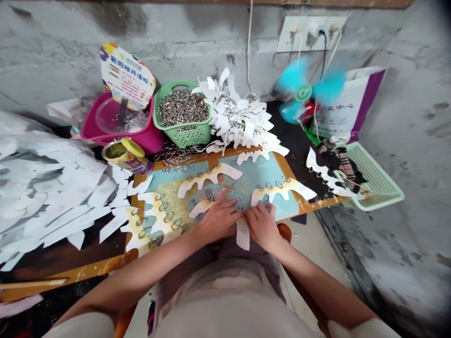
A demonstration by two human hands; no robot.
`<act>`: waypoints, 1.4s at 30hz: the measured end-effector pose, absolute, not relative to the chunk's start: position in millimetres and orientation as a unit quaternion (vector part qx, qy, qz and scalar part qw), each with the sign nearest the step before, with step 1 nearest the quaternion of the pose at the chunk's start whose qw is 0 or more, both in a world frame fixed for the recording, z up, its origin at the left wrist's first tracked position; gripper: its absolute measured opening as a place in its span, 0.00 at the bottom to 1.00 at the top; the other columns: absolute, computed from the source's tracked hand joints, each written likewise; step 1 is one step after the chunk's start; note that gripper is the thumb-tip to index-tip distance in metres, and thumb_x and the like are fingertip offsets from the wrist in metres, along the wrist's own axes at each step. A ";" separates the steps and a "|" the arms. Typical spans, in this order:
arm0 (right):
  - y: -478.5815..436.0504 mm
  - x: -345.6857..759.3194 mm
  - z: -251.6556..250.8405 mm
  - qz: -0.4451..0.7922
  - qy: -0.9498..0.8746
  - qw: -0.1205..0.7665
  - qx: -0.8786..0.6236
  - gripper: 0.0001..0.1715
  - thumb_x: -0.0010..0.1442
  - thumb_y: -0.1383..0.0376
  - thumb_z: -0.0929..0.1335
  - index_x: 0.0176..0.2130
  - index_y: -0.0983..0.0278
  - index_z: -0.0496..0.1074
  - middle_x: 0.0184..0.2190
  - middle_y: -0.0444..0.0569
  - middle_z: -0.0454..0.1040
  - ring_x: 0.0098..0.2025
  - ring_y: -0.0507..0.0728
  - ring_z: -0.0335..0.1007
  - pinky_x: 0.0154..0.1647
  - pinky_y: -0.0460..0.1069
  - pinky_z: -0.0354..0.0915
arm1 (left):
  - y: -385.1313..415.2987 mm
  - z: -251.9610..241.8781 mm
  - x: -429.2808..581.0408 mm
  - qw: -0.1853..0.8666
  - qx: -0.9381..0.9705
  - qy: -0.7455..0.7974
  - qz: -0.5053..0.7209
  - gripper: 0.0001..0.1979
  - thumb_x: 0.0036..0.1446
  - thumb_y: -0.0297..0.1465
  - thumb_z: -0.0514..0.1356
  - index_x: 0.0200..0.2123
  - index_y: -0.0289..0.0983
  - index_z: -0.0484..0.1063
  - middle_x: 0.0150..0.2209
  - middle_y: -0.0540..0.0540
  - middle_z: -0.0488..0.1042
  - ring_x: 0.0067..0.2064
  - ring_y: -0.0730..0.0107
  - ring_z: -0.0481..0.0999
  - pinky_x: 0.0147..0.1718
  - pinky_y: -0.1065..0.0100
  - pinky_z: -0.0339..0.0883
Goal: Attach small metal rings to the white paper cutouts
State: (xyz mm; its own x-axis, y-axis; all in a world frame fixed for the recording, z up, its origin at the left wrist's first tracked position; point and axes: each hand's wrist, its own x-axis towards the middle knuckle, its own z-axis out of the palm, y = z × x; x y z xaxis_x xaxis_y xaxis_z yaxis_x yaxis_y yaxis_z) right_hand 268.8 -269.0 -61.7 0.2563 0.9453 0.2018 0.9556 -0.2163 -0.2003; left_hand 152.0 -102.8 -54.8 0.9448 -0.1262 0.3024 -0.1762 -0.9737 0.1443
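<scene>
Where the two hands meet, at the near edge of the flat brown-edged board with worn light blue covering [260, 172], a narrow white paper strip [243, 235] is placed between them. Its visible part has the long axis running from the fingertips toward the person's body, so this end lies past the near edge of the board, over the lap. The right hand [262, 226] is the nearer one: its bent fingers are close together at the right side and upper end of the strip, touching it as it seems, but the pads are hidden and I cannot tell whether they are clamped. The left hand [220, 219] reaches over the board from the left, with one finger spread from the others and the remaining fingertips directed to the upper end of the strip; whether they grip, I also cannot tell. Between the fingertips, at the board's near edge, shows a small silver-coloured metal ring [241, 208]. On the board, just beside the left hand, lies a curved white paper piece with yellowish edge [198, 210]; whether it is one with the strip, this hand covers
</scene>
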 end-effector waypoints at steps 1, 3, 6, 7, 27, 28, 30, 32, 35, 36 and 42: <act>-269.5 270.1 -62.0 -0.018 -0.616 0.143 -0.774 0.09 0.66 0.71 0.62 0.38 0.65 0.70 0.31 0.50 0.72 0.41 0.61 0.62 0.48 0.59 0.48 | -102.1 -55.5 151.7 0.074 0.982 -0.090 0.147 0.08 0.59 0.21 0.56 0.34 0.38 0.72 0.29 0.48 0.76 0.55 0.57 0.73 0.67 0.39 0.41; -271.4 272.5 -63.3 -0.016 -0.631 0.146 -0.761 0.09 0.66 0.71 0.62 0.37 0.65 0.70 0.31 0.49 0.72 0.41 0.60 0.62 0.51 0.60 0.49 | -101.4 -56.3 149.7 0.051 0.981 -0.119 0.145 0.06 0.60 0.22 0.57 0.37 0.37 0.72 0.32 0.46 0.77 0.57 0.57 0.71 0.67 0.40 0.43; -276.1 274.8 -66.0 -0.008 -0.653 0.147 -0.743 0.10 0.67 0.70 0.62 0.39 0.65 0.72 0.31 0.49 0.73 0.42 0.60 0.64 0.54 0.62 0.48 | -101.5 -56.4 144.1 0.029 0.979 -0.156 0.128 0.06 0.62 0.25 0.58 0.41 0.36 0.72 0.37 0.43 0.78 0.60 0.57 0.68 0.67 0.44 0.46; -277.9 275.5 -66.5 -0.004 -0.657 0.148 -0.739 0.10 0.68 0.69 0.62 0.41 0.64 0.73 0.32 0.49 0.74 0.42 0.60 0.64 0.55 0.62 0.48 | -101.8 -56.5 141.7 0.023 0.979 -0.162 0.123 0.07 0.62 0.25 0.58 0.43 0.35 0.72 0.39 0.41 0.78 0.61 0.57 0.67 0.67 0.46 0.46; -276.0 256.9 -50.6 0.080 -0.321 0.444 -0.833 0.09 0.61 0.59 0.69 0.38 0.63 0.74 0.33 0.50 0.74 0.26 0.53 0.67 0.27 0.48 0.63 | -123.7 -60.4 119.0 0.048 0.986 0.006 0.157 0.15 0.60 0.30 0.58 0.50 0.40 0.75 0.53 0.37 0.71 0.61 0.51 0.64 0.66 0.37 0.24; -273.4 255.3 -50.8 0.107 -0.348 0.410 -0.836 0.08 0.60 0.60 0.69 0.35 0.63 0.74 0.29 0.49 0.73 0.26 0.54 0.67 0.28 0.49 0.63 | -125.3 -62.2 118.4 0.053 0.985 0.012 0.165 0.15 0.60 0.30 0.58 0.50 0.40 0.75 0.54 0.37 0.71 0.60 0.51 0.64 0.66 0.37 0.24; -267.9 250.5 -52.5 0.142 -0.365 0.387 -0.835 0.09 0.61 0.61 0.67 0.31 0.62 0.73 0.26 0.47 0.73 0.27 0.55 0.68 0.30 0.49 0.62 | -127.2 -64.3 116.2 0.068 0.982 0.024 0.173 0.16 0.60 0.30 0.58 0.51 0.40 0.74 0.55 0.37 0.71 0.60 0.50 0.65 0.65 0.36 0.25; -262.5 246.0 -53.7 0.168 -0.343 0.425 -0.821 0.09 0.62 0.63 0.66 0.30 0.62 0.71 0.26 0.46 0.74 0.28 0.55 0.68 0.31 0.49 0.63 | -126.9 -62.4 112.6 0.104 0.978 0.029 0.177 0.17 0.59 0.30 0.58 0.52 0.41 0.74 0.56 0.37 0.69 0.60 0.49 0.64 0.65 0.34 0.27; -255.7 245.3 -49.5 0.221 -0.295 0.525 -0.767 0.11 0.60 0.61 0.68 0.27 0.62 0.68 0.23 0.43 0.70 0.25 0.53 0.66 0.28 0.47 0.62 | -122.7 -49.3 107.1 0.197 0.954 0.057 0.219 0.19 0.57 0.28 0.58 0.51 0.43 0.74 0.60 0.38 0.63 0.63 0.47 0.61 0.64 0.32 0.33; -253.8 246.8 -46.3 0.239 -0.285 0.552 -0.746 0.12 0.59 0.61 0.69 0.26 0.62 0.67 0.21 0.42 0.68 0.24 0.52 0.64 0.26 0.46 0.61 | -120.5 -42.3 106.4 0.228 0.940 0.074 0.243 0.18 0.57 0.27 0.58 0.51 0.43 0.73 0.60 0.38 0.61 0.63 0.47 0.61 0.64 0.33 0.36; -248.6 257.1 -21.3 0.297 -0.277 0.619 -0.672 0.09 0.57 0.62 0.71 0.37 0.60 0.67 0.27 0.43 0.73 0.28 0.52 0.69 0.26 0.44 0.63 | -95.6 4.6 125.3 0.312 0.894 0.158 0.281 0.21 0.58 0.36 0.62 0.54 0.38 0.71 0.58 0.35 0.61 0.62 0.50 0.62 0.62 0.42 0.52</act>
State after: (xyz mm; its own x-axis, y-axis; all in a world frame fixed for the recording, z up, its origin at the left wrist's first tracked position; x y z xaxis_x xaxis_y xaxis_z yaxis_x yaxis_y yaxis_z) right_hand 257.1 -248.6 -21.3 0.6699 0.7404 -0.0555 0.0050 -0.0792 -0.9968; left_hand 125.3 -95.6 4.6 0.7917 0.4584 0.4039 0.1073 -0.7551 0.6468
